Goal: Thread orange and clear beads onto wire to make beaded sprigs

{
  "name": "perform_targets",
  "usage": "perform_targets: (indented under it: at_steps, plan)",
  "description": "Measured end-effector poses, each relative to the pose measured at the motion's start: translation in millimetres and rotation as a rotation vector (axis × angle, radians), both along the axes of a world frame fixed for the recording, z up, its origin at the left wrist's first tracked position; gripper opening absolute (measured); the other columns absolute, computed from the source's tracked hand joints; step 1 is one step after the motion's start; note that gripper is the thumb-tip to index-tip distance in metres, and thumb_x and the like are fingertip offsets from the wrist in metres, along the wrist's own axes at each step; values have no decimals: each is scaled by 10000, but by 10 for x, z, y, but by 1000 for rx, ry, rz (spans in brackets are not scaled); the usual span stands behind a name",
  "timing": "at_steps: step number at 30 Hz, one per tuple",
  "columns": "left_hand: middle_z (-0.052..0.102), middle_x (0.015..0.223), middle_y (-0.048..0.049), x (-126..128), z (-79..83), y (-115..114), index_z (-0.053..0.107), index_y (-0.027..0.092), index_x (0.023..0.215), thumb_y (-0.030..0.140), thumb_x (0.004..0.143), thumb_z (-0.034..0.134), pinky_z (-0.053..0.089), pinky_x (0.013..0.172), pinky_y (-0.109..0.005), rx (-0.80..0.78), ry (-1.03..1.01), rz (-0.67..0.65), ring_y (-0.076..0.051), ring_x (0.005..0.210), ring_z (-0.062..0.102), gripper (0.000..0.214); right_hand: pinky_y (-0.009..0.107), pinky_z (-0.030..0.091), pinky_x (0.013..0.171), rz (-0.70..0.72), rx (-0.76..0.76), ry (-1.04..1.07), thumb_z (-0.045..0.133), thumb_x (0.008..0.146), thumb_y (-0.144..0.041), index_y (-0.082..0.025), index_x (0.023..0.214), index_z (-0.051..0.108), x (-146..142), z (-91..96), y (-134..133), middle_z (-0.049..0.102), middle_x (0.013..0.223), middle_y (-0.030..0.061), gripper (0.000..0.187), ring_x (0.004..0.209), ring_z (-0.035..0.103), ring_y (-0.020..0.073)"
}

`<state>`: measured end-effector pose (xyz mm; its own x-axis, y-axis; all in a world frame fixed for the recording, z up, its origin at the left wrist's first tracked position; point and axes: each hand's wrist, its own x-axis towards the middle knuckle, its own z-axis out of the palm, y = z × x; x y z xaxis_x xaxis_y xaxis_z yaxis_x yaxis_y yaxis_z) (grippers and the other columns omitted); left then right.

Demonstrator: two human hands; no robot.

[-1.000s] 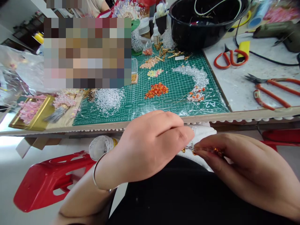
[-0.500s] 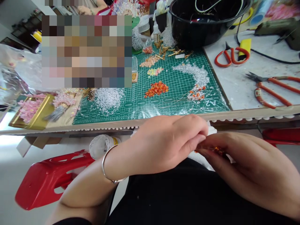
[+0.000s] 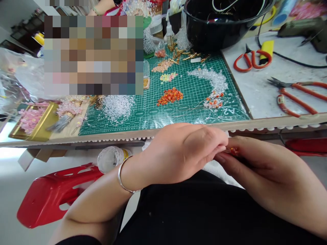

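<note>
- Workbench (image 3: 224, 125) runs just beyond my hands, with a green cutting mat (image 3: 158, 117) on it under clear plastic.
- My right hand (image 3: 265, 166) has its fingers (image 3: 230, 160) curled, pinching a small orange beaded sprig (image 3: 233, 150) right in front of me, just above my lap.
- My left hand (image 3: 186, 151) lies almost flat, its fingertips pressed against my right fingers. I cannot tell whether they grip the sprig too.
- Beyond my hands: one black bowl (image 3: 219, 27) holding coiled wire, one small clear box (image 3: 146, 73) of gold beads, and one clear bag (image 3: 160, 49) of red beads.
- Farther left of my hands: one gold tray (image 3: 49, 115) holding pink beaded flowers (image 3: 32, 119).
- Five loose bead heaps lie on the mat: clear (image 3: 117, 108), orange (image 3: 170, 96), pink (image 3: 162, 65), pale yellow-green (image 3: 168, 77) and a clear crescent (image 3: 214, 80).
- Two orange-handled tools lie up to my right: scissors (image 3: 251, 59) and snips (image 3: 293, 98).
- Below my left wrist, with its one silver bangle (image 3: 125, 178), sit one plastic bottle (image 3: 112, 159) and one red stool (image 3: 52, 194).
</note>
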<state>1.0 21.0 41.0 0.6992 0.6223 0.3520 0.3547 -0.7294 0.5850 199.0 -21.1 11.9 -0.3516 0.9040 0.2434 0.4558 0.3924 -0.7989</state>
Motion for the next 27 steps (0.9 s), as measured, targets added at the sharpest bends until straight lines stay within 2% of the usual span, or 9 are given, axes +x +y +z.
perform_targets:
  at_steps: [4, 7, 12, 16, 19, 22, 23, 25, 27]
  plan:
    - [729, 856, -6, 21, -8, -10, 592, 186, 958, 202, 997, 522, 513, 665, -243, -133, -52, 69, -110, 698, 684, 82, 211, 413, 400, 55, 84, -61, 542, 956, -210, -286, 857, 570, 45, 7, 25, 643, 632, -65, 128, 450, 557, 104]
    - [655, 695, 44, 58, 13, 0, 573, 213, 936, 216, 990, 537, 481, 560, -217, -456, -87, 121, -86, 581, 624, 65, 263, 378, 384, 73, 224, -149, 532, 937, -194, -283, 909, 574, 88, -12, 45, 668, 647, -38, 102, 433, 559, 129]
    - [567, 530, 90, 103, 120, 92, 546, 220, 862, 236, 946, 589, 371, 408, -185, -976, -71, 163, -52, 390, 478, 95, 320, 454, 476, 126, 444, -257, 530, 923, -156, -260, 962, 586, 106, -17, 60, 717, 674, 28, 124, 512, 641, 197]
    - [602, 520, 89, 71, 158, 207, 540, 195, 862, 247, 936, 630, 348, 406, -152, -1315, -35, 58, -22, 345, 428, 128, 324, 376, 395, 115, 488, -331, 537, 914, -186, -243, 897, 636, 101, 25, 89, 597, 529, 6, 115, 388, 508, 177]
    - [640, 580, 73, 20, 79, 286, 552, 178, 851, 217, 948, 614, 282, 383, -144, -1520, -43, -97, -4, 340, 378, 122, 318, 366, 383, 113, 504, -294, 546, 889, -187, -255, 846, 651, 101, 77, 117, 567, 502, -6, 132, 359, 471, 165]
    - [651, 658, 54, -10, -64, 326, 572, 163, 828, 208, 921, 658, 264, 392, -162, -1607, -104, -220, 0, 377, 370, 134, 285, 330, 351, 146, 353, -213, 538, 890, -177, -266, 716, 611, 94, 105, 102, 548, 464, -30, 208, 329, 457, 134]
    - [648, 678, 46, -6, -115, 324, 585, 159, 834, 215, 902, 688, 261, 403, -168, -1610, -124, -242, -5, 406, 384, 135, 276, 331, 358, 104, 271, -169, 547, 901, -192, -266, 687, 600, 86, 99, 84, 563, 475, -28, 232, 354, 483, 133]
    - [627, 706, 37, 27, -209, 289, 608, 153, 848, 236, 860, 744, 246, 429, -179, -1582, -188, -244, -19, 478, 417, 160, 261, 348, 402, -82, 81, 15, 625, 907, -241, -268, 701, 642, 58, 68, 44, 616, 552, -17, 208, 452, 535, 136]
    - [588, 730, 38, 86, -287, 215, 616, 152, 852, 266, 836, 772, 236, 455, -192, -1531, -279, -203, -30, 529, 404, 194, 243, 360, 451, -290, -158, 335, 738, 865, -287, -268, 754, 703, 8, 30, 29, 611, 601, -17, 118, 521, 519, 126]
